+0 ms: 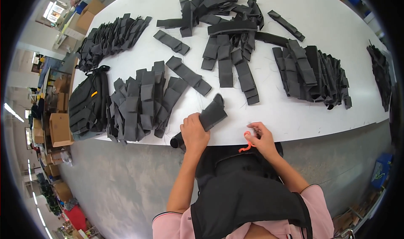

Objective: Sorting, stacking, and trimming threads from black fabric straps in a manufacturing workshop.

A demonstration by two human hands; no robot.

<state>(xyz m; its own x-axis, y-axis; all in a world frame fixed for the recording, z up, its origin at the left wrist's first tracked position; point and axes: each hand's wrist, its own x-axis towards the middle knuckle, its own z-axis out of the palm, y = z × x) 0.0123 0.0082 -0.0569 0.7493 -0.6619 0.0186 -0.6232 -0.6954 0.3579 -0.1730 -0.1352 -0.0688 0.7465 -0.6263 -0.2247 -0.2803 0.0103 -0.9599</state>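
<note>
My left hand (195,132) is closed around a dark grey fabric strip (213,114) at the table's near edge. One end of it sticks out to the upper right, and a curled dark end shows below the wrist at the left. To the right, my right hand (261,139) is closed with its fingers bent around a small tool that is mostly hidden. A bright orange cord (245,148) hangs from that hand. The two hands are apart. Just beyond my left hand lies another stitched fabric strip (189,75).
Bundles of grey strips stand at the left (141,102), far left (107,41) and right (309,71) of the white table (269,113). A loose heap (210,5) lies at the back. A black backpack (89,102) rests at the left edge. Cardboard boxes (61,129) stand beyond it.
</note>
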